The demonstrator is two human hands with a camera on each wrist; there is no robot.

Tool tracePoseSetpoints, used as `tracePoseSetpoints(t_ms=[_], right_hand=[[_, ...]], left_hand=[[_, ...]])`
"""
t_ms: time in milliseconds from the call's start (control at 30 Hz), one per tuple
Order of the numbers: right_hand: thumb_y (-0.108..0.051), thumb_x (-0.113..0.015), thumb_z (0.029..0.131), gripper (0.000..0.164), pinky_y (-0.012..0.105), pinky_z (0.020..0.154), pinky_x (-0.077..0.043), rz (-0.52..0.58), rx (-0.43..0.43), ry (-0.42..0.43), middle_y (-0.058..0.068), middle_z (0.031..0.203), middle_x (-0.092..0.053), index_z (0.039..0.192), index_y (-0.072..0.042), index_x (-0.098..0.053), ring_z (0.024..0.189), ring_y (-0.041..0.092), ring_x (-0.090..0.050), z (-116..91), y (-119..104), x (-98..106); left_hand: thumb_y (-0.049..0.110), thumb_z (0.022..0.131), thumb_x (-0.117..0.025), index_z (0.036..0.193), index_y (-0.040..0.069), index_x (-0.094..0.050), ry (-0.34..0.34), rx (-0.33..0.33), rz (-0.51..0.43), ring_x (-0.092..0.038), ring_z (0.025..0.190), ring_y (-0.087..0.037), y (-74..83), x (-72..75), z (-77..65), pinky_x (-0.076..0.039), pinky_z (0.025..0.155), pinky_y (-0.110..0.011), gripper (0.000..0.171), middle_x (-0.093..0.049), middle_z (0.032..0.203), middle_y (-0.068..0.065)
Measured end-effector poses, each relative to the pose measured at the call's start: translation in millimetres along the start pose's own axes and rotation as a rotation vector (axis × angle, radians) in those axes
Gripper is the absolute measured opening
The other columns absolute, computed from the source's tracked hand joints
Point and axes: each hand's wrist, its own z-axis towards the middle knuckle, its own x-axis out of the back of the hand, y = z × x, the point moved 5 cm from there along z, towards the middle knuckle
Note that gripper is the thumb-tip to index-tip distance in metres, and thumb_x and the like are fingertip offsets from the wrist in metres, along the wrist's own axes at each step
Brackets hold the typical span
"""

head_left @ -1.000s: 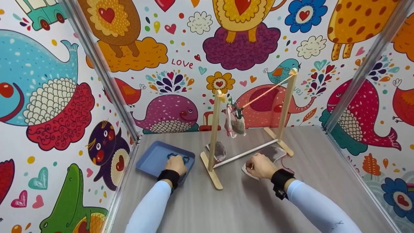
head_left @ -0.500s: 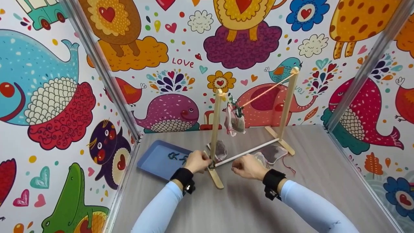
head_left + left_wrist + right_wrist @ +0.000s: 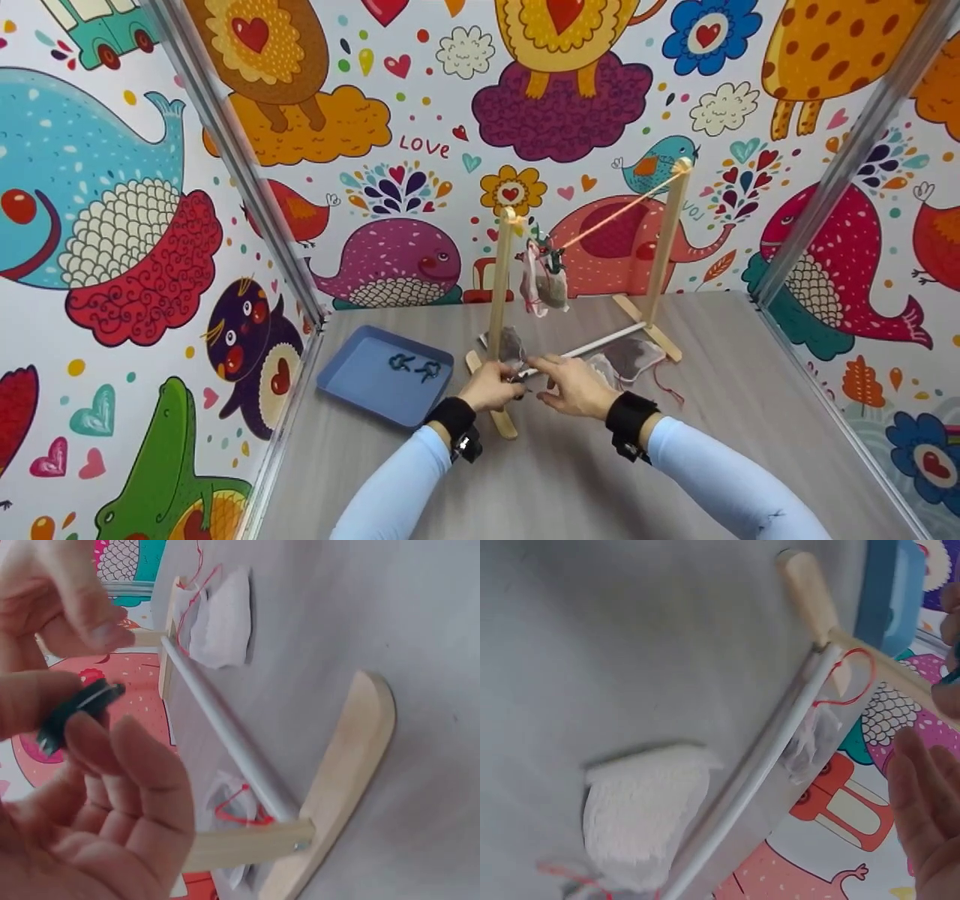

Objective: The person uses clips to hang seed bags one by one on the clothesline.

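My left hand pinches a small dark green clip between thumb and fingers, in front of the stand's left post. My right hand is just to its right, fingers loosely extended and nothing in them, as the right wrist view also shows for those fingers. Two similar green clips, one of them a dark clip, lie in the blue tray. Filled drawstring sachets hang from the cord, held by green clips.
The wooden stand has a white crossbar low between its feet. A white sachet and a dark sachet lie on the table by the bar. Another sachet lies behind the left post. Patterned walls enclose the table.
My left hand has left the tray with a green clip and moved right, past the stand's left foot. My right hand has come off the white sachet and moved left towards it.
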Motion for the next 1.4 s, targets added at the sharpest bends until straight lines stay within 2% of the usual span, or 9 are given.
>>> tracePoseSetpoints(t_ms=[267,400,433,567,667,800,1100,1267,1400], right_hand=[[-0.021,-0.085,0.099,0.044,0.034,0.069,-0.064,-0.104,0.095,-0.018,0.008,0.113,-0.082,0.139,-0.006,-0.074,0.078,0.015,-0.077,-11.9,5.0,-10.3],[-0.023,-0.087,0.094,0.037,0.034,0.063,-0.061,-0.19,0.15,0.048,0.004,0.098,-0.079,0.126,-0.008,-0.077,0.072,0.015,-0.074,-15.8,6.9,-11.7],[-0.024,-0.088,0.091,0.035,0.035,0.061,-0.06,-0.222,0.159,0.07,0.002,0.094,-0.078,0.121,-0.009,-0.077,0.071,0.016,-0.074,-16.4,7.7,-11.5],[-0.024,-0.09,0.082,0.023,0.039,0.055,-0.056,-0.316,0.124,0.134,0.0,0.08,-0.074,0.096,-0.013,-0.075,0.064,0.02,-0.071,-17.7,16.3,-9.1],[-0.021,-0.091,0.08,0.022,0.04,0.052,-0.051,-0.321,0.047,0.138,-0.002,0.074,-0.072,0.082,-0.016,-0.069,0.059,0.02,-0.068,-20.1,26.9,-7.0],[-0.018,-0.092,0.079,0.033,0.036,0.05,-0.042,-0.311,-0.003,0.121,-0.006,0.062,-0.065,0.069,-0.019,-0.06,0.053,0.015,-0.06,-27.1,38.8,-8.1],[-0.016,-0.087,0.087,0.044,0.024,0.056,-0.035,-0.238,-0.048,0.031,-0.016,0.059,-0.042,0.063,-0.021,-0.05,0.058,-0.002,-0.034,-38.0,48.2,-20.1],[-0.014,-0.088,0.085,0.039,0.024,0.054,-0.035,-0.223,-0.05,0.021,-0.014,0.059,-0.049,0.065,-0.019,-0.055,0.059,-0.002,-0.035,-39.4,47.7,-21.3],[-0.015,-0.088,0.082,0.037,0.025,0.054,-0.033,-0.241,-0.032,0.013,-0.013,0.059,-0.049,0.065,-0.019,-0.055,0.059,0.0,-0.034,-38.4,46.9,-21.8]], left_hand=[[0.012,0.104,-0.072,0.105,-0.004,-0.078,-0.04,0.005,-0.112,-0.055,0.068,-0.01,-2.7,-12.4,0.8,-0.048,0.058,-0.022,0.018,-0.063,0.08,0.002],[0.026,0.102,-0.079,0.099,0.001,-0.081,0.011,-0.061,-0.101,-0.062,0.067,-0.01,-32.0,-22.1,22.6,-0.056,0.06,-0.027,0.025,-0.072,0.079,0.0],[0.035,0.102,-0.08,0.097,0.005,-0.082,0.049,-0.122,-0.056,-0.063,0.068,-0.009,-48.8,-27.7,34.7,-0.056,0.061,-0.027,0.03,-0.074,0.08,0.002],[0.044,0.096,-0.085,0.101,0.007,-0.082,0.212,-0.248,0.247,-0.074,0.077,-0.018,-51.4,-35.9,36.7,-0.062,0.072,-0.037,0.038,-0.08,0.087,-0.004],[0.037,0.09,-0.09,0.111,0.001,-0.08,0.245,-0.217,0.552,-0.079,0.092,-0.031,-20.1,-40.4,11.7,-0.065,0.084,-0.044,0.043,-0.081,0.105,-0.013],[0.038,0.085,-0.095,0.115,0.004,-0.078,0.258,-0.215,0.879,-0.08,0.1,-0.033,-21.8,-60.2,7.3,-0.067,0.086,-0.042,0.048,-0.074,0.123,-0.015],[0.024,0.08,-0.093,0.133,0.002,-0.073,0.368,-0.125,0.967,-0.075,0.108,-0.04,-57.3,-76.9,31.0,-0.066,0.091,-0.046,0.061,-0.057,0.153,-0.03],[0.022,0.085,-0.087,0.107,0.01,-0.08,0.471,-0.196,1.134,-0.076,0.089,-0.027,-60.0,-76.6,38.8,-0.06,0.084,-0.035,0.026,-0.081,0.107,-0.013],[0.013,0.093,-0.079,0.092,0.014,-0.083,0.452,-0.283,1.124,-0.078,0.083,-0.018,-33.5,-64.4,31.6,-0.06,0.084,-0.031,0.005,-0.083,0.086,0.0]])
